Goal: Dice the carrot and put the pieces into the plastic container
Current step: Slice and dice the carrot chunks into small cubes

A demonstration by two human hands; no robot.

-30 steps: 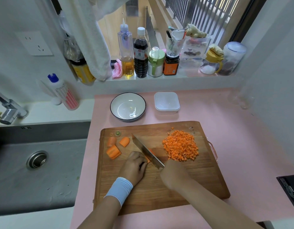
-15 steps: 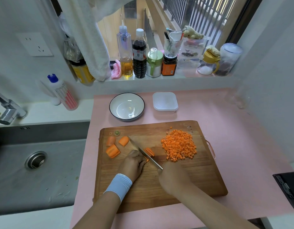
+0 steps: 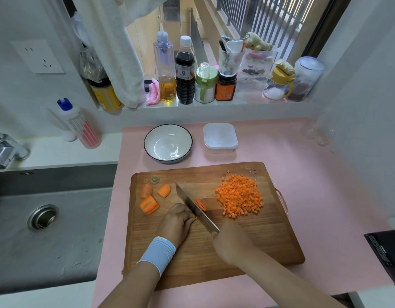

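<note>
Left hand: fingers curled down over a carrot piece, pinning it to the cutting board; only a sliver of orange shows past the knuckles. Right hand: closed round the handle of the knife, the handle itself hidden inside the fist. Knife: blade edge-down on the board, lying diagonally, its flat just beside the left knuckles; cut slices rest against its far side. Step in hand, as judged: slicing the held piece ahead of dicing. To do it well: fingertips tucked behind the knuckles, the knuckles guiding the flat of the blade; each cut straight down and even in thickness, so the cubes match those in the heap; the left hand drawn back a little with each cut; the last stub laid flat rather than chased. Carrot chunks: three, uncut, near the board's left edge, apart from the blade; flat side down looks the steadier way to take them. Diced pile: heaped on the board's right half, near the slices, clear of the blade. Plastic container: on the table beyond the board, beside a bowl; no carrot visible in it; whether its lid is on cannot be told. Sink: left of the table.
</note>
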